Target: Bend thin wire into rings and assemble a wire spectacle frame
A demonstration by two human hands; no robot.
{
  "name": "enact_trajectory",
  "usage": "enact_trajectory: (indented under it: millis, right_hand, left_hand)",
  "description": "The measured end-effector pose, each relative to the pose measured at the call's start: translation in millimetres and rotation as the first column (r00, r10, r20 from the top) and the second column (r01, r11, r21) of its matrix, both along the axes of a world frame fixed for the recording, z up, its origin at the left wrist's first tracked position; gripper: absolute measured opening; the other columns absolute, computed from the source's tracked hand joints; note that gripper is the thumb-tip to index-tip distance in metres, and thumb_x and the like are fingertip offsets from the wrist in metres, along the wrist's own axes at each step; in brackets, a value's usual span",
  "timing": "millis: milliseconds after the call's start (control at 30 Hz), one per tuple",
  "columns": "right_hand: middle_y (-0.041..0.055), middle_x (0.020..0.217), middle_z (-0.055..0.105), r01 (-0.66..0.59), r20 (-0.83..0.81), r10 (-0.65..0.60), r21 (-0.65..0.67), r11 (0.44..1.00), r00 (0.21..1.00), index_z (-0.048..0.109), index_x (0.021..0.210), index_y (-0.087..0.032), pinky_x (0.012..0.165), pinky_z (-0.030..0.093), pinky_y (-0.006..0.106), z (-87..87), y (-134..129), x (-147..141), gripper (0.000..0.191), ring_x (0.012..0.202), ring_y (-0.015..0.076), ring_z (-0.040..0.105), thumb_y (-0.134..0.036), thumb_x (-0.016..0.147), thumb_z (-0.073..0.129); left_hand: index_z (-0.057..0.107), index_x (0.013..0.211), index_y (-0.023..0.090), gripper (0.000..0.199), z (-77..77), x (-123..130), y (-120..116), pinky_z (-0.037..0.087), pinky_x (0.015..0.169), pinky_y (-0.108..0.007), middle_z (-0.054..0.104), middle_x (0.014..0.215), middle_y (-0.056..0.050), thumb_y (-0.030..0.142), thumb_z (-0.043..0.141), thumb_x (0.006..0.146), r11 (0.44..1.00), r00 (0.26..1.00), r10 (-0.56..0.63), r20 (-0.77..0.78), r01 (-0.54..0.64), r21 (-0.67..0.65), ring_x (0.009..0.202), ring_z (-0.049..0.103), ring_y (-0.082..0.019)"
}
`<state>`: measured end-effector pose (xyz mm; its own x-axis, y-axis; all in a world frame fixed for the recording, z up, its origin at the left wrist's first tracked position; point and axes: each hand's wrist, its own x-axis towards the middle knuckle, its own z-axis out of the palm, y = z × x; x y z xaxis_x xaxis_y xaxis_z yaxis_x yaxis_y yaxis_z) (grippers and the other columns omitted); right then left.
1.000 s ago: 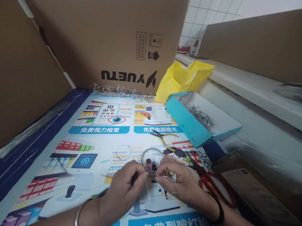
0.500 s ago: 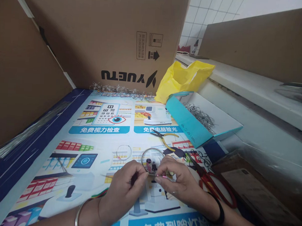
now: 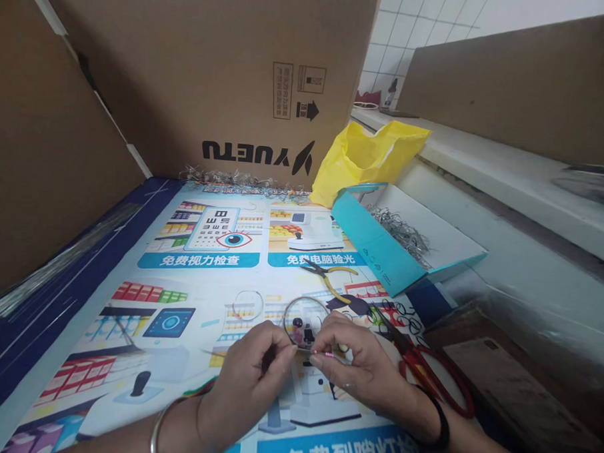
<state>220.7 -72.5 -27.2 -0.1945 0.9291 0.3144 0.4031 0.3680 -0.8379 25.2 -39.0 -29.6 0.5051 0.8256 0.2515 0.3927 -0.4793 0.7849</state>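
Observation:
My left hand (image 3: 256, 361) is closed in a pinch, its thumb and forefinger on one end of a thin wire (image 3: 304, 351). Opposite it, my right hand (image 3: 359, 359) pinches the other part of this wire, where small pink beads (image 3: 326, 354) show at the fingertips. Only a short stretch of wire is visible between the hands. Just behind the fingers is a round metal hoop (image 3: 285, 317); whether it joins the held wire I cannot tell. A smaller thin ring with pink on it (image 3: 234, 308) lies farther left on the printed sheet (image 3: 191, 342).
Yellow-handled pliers (image 3: 330, 278) lie beyond my hands, and red-handled scissors (image 3: 435, 376) beside my right wrist. Black rings (image 3: 403, 311) are near the blades. A teal box (image 3: 376, 246) holds tangled wire pieces, with a yellow bag (image 3: 365, 159) behind. Cardboard (image 3: 188, 81) walls the back.

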Motion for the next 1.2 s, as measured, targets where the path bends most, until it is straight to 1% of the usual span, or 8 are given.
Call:
enact_trajectory:
  millis: [467,600,700,833,967,1100,1200]
  right_hand:
    - [-0.0006,0.068,0.057,-0.01,-0.014,0.01,0.014,1.0,1.0,0.062,0.074,-0.019,0.067,0.043,0.027,-0.6,0.1,0.1,0.004,0.069,0.0133,0.053,-0.019,0.078,0.063]
    - [-0.0006,0.07,0.058,-0.004,0.002,0.004,-0.049,0.999,1.0,0.062,0.077,-0.02,0.065,0.043,0.026,2.6,-1.5,-0.9,0.003,0.068,0.0134,0.054,-0.022,0.077,0.064]
    - [-0.0008,0.071,0.058,-0.028,0.0,0.028,-0.09,0.996,1.0,0.062,0.078,-0.02,0.063,0.043,0.025,4.8,-2.9,-1.7,0.003,0.066,0.0125,0.053,-0.022,0.077,0.064]
    - [-0.0008,0.068,0.057,-0.022,0.016,0.023,-0.074,0.997,1.0,0.06,0.074,-0.019,0.061,0.043,0.024,5.5,-3.3,-0.2,0.004,0.064,0.012,0.053,-0.018,0.078,0.06]
    - [0.0002,0.069,0.058,-0.018,0.02,0.019,-0.066,0.998,1.0,0.059,0.073,-0.018,0.061,0.043,0.024,6.8,-2.5,2.3,0.006,0.065,0.0123,0.054,-0.018,0.079,0.057]
    - [0.0004,0.069,0.06,-0.055,0.048,0.058,-0.047,0.997,0.997,0.063,0.078,-0.018,0.063,0.042,0.022,6.6,-2.3,0.3,0.008,0.066,0.0116,0.055,-0.02,0.083,0.057]
    - [0.0004,0.069,0.061,-0.048,0.088,0.05,-0.022,0.999,0.995,0.065,0.078,-0.018,0.063,0.042,0.021,7.7,-2.0,-0.2,0.011,0.066,0.0109,0.055,-0.019,0.084,0.056]
  left_hand:
    - [0.049,0.071,0.019,0.018,-0.5,-0.5,-1.3,0.039,0.053,-0.02,0.053,0.063,0.002,0.023,0.044,0.088,1.0,1.0,0.003,-0.004,-0.003,0.005,0.056,0.048,-0.01]
    - [0.049,0.07,0.019,0.018,0.1,0.7,0.0,0.038,0.052,-0.02,0.052,0.062,0.003,0.022,0.045,0.087,1.0,1.0,-0.006,-0.011,0.007,0.019,0.055,0.048,-0.01]
    - [0.049,0.069,0.019,0.017,0.2,1.6,0.5,0.038,0.051,-0.019,0.053,0.062,0.003,0.02,0.047,0.086,1.0,1.0,-0.021,-0.015,0.021,0.022,0.055,0.048,-0.009]
    - [0.049,0.07,0.019,0.017,-0.3,0.4,0.3,0.038,0.052,-0.019,0.053,0.063,0.003,0.02,0.047,0.087,0.999,1.0,-0.03,-0.01,0.03,0.035,0.055,0.048,-0.009]
    - [0.048,0.07,0.019,0.017,-1.0,0.5,0.2,0.038,0.053,-0.019,0.052,0.063,0.003,0.02,0.047,0.087,0.999,1.0,-0.01,-0.012,0.01,0.051,0.056,0.048,-0.009]
    - [0.047,0.069,0.019,0.017,-1.9,1.4,-0.3,0.037,0.052,-0.019,0.052,0.063,0.003,0.019,0.048,0.086,0.997,0.999,-0.034,-0.019,0.035,0.064,0.055,0.047,-0.009]
    - [0.048,0.069,0.018,0.017,-1.4,0.2,-0.6,0.037,0.053,-0.019,0.053,0.062,0.003,0.02,0.048,0.086,0.997,0.999,-0.042,-0.012,0.043,0.058,0.056,0.048,-0.009]
